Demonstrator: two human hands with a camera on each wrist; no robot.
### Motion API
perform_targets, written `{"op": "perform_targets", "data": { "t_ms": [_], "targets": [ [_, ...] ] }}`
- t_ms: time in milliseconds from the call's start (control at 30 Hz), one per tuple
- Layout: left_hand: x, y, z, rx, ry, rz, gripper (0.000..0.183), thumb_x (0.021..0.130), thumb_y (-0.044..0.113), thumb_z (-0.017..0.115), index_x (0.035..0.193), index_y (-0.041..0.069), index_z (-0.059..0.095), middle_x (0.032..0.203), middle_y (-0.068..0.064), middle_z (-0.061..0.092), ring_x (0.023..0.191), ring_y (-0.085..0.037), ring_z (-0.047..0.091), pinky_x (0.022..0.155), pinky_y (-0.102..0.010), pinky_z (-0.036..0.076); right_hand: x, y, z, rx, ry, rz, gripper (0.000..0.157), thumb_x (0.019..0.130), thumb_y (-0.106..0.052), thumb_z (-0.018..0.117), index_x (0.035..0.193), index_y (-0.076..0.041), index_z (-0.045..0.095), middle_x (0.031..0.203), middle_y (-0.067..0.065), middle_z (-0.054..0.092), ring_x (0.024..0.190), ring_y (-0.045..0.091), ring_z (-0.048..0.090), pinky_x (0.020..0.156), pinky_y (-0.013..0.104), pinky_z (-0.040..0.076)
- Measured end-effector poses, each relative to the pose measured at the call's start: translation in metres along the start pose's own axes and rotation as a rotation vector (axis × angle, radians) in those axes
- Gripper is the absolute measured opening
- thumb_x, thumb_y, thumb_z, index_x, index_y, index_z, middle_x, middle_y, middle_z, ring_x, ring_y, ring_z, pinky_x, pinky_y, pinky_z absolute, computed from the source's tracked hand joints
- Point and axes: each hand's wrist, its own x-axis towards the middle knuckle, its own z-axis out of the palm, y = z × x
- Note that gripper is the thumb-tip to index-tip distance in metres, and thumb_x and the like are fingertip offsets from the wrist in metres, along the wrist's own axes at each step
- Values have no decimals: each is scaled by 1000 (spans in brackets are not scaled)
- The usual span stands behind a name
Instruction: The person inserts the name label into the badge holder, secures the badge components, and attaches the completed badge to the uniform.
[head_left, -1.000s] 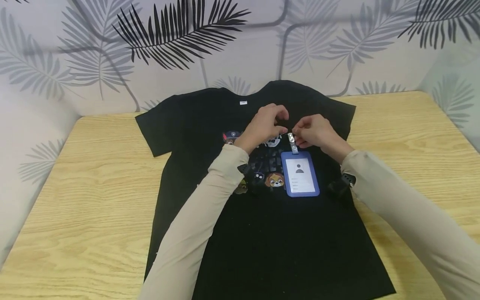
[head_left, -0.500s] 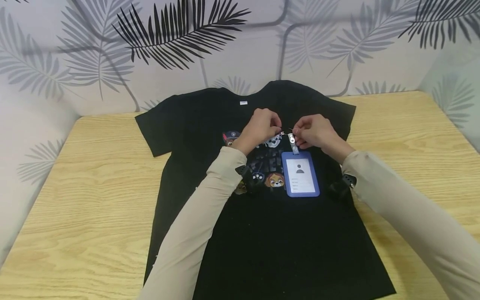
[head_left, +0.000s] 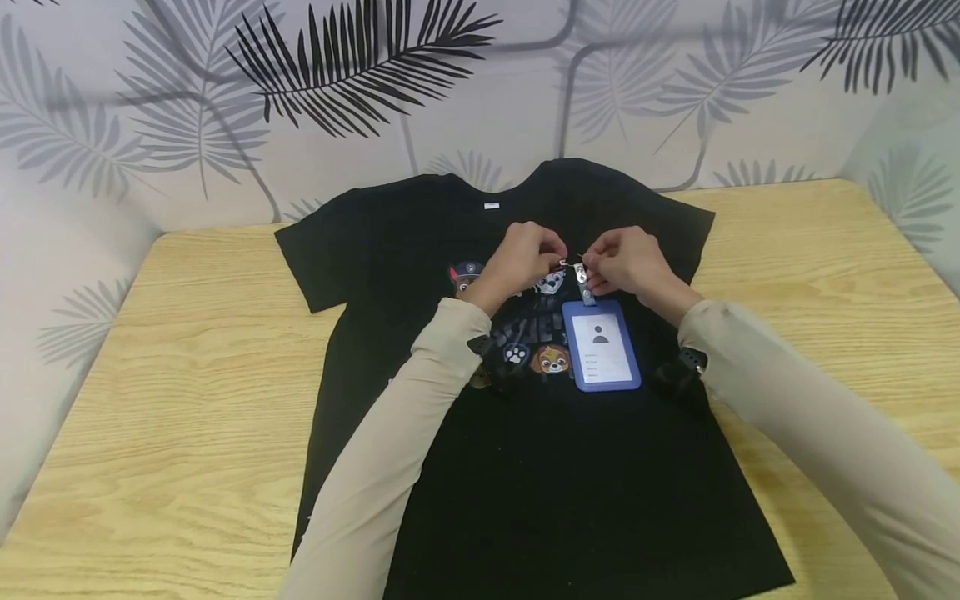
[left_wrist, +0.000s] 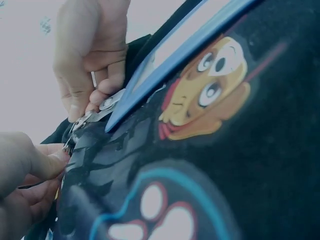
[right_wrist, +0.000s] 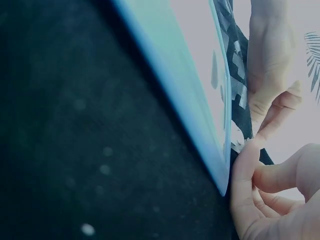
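Note:
A blue-framed ID badge point(head_left: 602, 346) lies on the chest of a black T-shirt point(head_left: 600, 492), right of its cartoon print. From its top runs a strap with a metal clip point(head_left: 581, 273), which carries a thin opened safety pin point(head_left: 568, 264). My left hand point(head_left: 519, 260) pinches the pin's left end between thumb and forefinger. My right hand point(head_left: 628, 260) pinches the top of the clip, with a fine needle tip showing at its fingertips. Both hands come close together in the left wrist view, where the clip point(left_wrist: 89, 118) sits between them. The right wrist view hides most of the pin.
The shirt lies flat on a light wooden table point(head_left: 187, 400), neck toward the back. Behind it stands a leaf-patterned backdrop point(head_left: 510, 92). A cartoon dog face point(head_left: 551, 360) is printed beside the badge. Both forearms wear beige sleeves point(head_left: 397, 433).
One second ago the left fingers were spread apart above the clip. They have since come down and pinched the safety pin's left end. The right hand keeps its hold on the clip.

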Motion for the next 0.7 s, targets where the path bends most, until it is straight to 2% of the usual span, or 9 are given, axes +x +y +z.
{"op": "perform_targets", "data": {
  "t_ms": [233, 400, 500, 600, 700],
  "targets": [
    [-5, -5, 0, -145, -22, 6, 17, 91, -1, 61, 102, 4, 74, 100, -9, 70, 86, -15, 62, 76, -22, 48, 0, 0, 3, 41, 10, -2, 19, 96, -8, 58, 103, 10, 61, 81, 17, 66, 60, 12, 66, 60, 24, 56],
    [-9, -6, -3, -165, -56, 13, 19, 90, -2, 63, 106, 3, 72, 100, -9, 70, 87, -16, 63, 76, -23, 49, 1, -1, 3, 69, 0, 15, 22, 96, -10, 59, 105, 10, 60, 81, 16, 66, 61, 12, 66, 61, 23, 55],
    [-10, -7, -3, -159, -37, 6, 19, 89, -1, 64, 107, 3, 70, 100, -10, 69, 88, -16, 62, 78, -23, 49, 0, 0, 3, 70, -19, 1, 23, 97, -11, 58, 108, 9, 58, 83, 16, 66, 62, 12, 66, 62, 23, 55],
    [-12, -6, -3, -119, -7, -6, 17, 87, 3, 66, 104, 3, 67, 100, -9, 66, 90, -17, 60, 80, -24, 48, -1, 1, -1, -4, -36, -54, 23, 96, -6, 58, 114, 6, 54, 91, 20, 66, 66, 14, 68, 64, 25, 56],
    [-14, -4, -5, -65, 18, -36, 16, 86, 10, 71, 100, 4, 66, 97, -7, 65, 87, -15, 60, 77, -24, 48, -2, -1, -5, -194, -65, -168, 29, 94, -3, 59, 121, 4, 53, 95, 21, 64, 68, 19, 68, 64, 30, 56]
  ]
}}
